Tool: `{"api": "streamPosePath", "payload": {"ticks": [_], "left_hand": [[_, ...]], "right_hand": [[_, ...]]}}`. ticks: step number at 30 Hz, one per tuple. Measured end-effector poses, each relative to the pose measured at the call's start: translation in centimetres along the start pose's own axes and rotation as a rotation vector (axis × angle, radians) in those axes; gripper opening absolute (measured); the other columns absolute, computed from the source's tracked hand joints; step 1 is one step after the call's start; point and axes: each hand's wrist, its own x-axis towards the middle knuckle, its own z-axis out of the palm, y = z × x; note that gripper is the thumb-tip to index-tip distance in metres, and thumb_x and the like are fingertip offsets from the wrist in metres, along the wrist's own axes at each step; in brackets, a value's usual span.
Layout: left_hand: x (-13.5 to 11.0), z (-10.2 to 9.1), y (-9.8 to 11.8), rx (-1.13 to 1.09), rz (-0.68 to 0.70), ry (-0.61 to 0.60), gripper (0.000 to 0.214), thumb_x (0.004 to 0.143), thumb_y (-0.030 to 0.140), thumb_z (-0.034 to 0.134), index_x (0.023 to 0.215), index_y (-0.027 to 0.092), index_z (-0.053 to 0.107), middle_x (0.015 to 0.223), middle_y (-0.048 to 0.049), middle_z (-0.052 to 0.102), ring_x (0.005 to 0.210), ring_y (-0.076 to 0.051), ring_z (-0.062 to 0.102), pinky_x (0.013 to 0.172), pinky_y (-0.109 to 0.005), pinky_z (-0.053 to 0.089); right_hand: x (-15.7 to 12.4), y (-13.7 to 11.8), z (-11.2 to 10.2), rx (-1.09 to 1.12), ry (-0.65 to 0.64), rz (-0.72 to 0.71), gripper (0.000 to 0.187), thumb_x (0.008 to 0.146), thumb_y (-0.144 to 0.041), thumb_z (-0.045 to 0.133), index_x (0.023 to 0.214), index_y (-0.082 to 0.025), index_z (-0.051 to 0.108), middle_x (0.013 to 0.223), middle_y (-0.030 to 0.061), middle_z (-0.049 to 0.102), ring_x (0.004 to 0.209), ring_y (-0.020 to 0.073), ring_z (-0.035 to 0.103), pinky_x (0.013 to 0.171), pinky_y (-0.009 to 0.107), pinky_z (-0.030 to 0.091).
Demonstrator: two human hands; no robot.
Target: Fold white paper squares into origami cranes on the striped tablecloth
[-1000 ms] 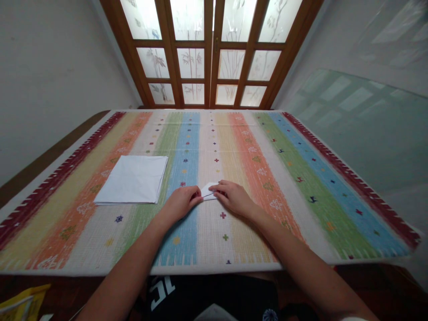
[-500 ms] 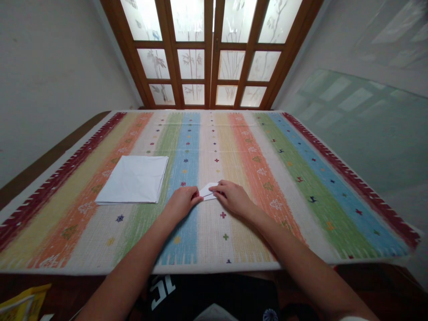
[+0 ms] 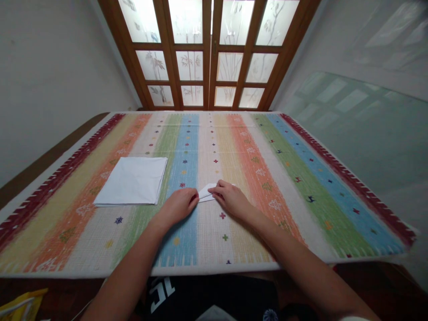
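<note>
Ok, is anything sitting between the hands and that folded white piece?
Nothing visible does: the left hand and right hand are right at the folded white piece, one at each side, with only the striped cloth beneath them.

You can see two wooden doors (image 3: 207, 53) straight ahead, with cloudy glass squares and plants drawn on them. Soft light comes through the glass. A plain white wall (image 3: 56, 76) is on your left. On your right, a big sheet of green glass (image 3: 354, 133) stands by another white wall (image 3: 334, 35). A bright striped cloth (image 3: 284, 187) lies in front of you, above a dark brown floor (image 3: 377, 281).
</note>
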Motion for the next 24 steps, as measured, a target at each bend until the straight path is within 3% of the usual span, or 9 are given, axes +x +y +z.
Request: {"api": "streamPosePath", "payload": {"ticks": [4,9,16,19,24], "left_hand": [[-0.2,-0.8,0.0,-0.090,-0.025,-0.018,0.021,0.094,0.015,0.057,0.095,0.016,0.078,0.080,-0.0070,0.076,0.071,-0.021,0.068,0.071,-0.031,0.047],[0.0,-1.1,-0.1,-0.173,-0.165,-0.023,0.015,0.089,0.017,0.064,0.086,0.015,0.079,0.073,-0.0052,0.075,0.067,-0.020,0.068,0.068,-0.030,0.047],[0.0,-1.2,-0.3,-0.123,-0.213,-0.052,0.012,0.093,0.023,0.067,0.086,0.017,0.075,0.073,-0.0034,0.073,0.068,-0.020,0.066,0.065,-0.030,0.041],[-0.1,-1.1,-0.5,-0.078,-0.150,-0.051,0.011,0.096,0.021,0.064,0.091,0.018,0.074,0.076,-0.0028,0.071,0.070,-0.020,0.064,0.068,-0.030,0.042],[-0.1,0.0,-0.5,-0.085,0.159,0.022,0.026,0.093,0.003,0.057,0.102,0.019,0.075,0.107,-0.0072,0.071,0.097,-0.021,0.068,0.090,-0.033,0.051]], "right_hand": [[0.0,-0.1,-0.1,0.003,-0.022,0.012,0.024,0.105,-0.018,0.062,0.119,-0.023,0.081,0.104,0.0076,0.071,0.088,0.0189,0.067,0.078,0.030,0.047],[0.0,0.0,-0.2,0.010,-0.018,0.010,0.024,0.105,-0.018,0.063,0.120,-0.023,0.081,0.104,0.0077,0.072,0.090,0.0192,0.068,0.081,0.030,0.048],[0.0,-0.1,-0.2,0.024,-0.022,0.015,0.024,0.105,-0.017,0.063,0.120,-0.022,0.081,0.104,0.0080,0.072,0.092,0.0187,0.068,0.083,0.029,0.048],[0.0,-0.1,-0.1,0.038,-0.016,0.005,0.024,0.105,-0.016,0.063,0.120,-0.020,0.081,0.103,0.0082,0.071,0.092,0.0190,0.067,0.084,0.030,0.049],[0.0,-0.3,0.5,-0.025,0.018,-0.040,0.024,0.106,-0.013,0.059,0.117,-0.018,0.080,0.103,0.0099,0.071,0.099,0.0222,0.066,0.088,0.033,0.050]]}}
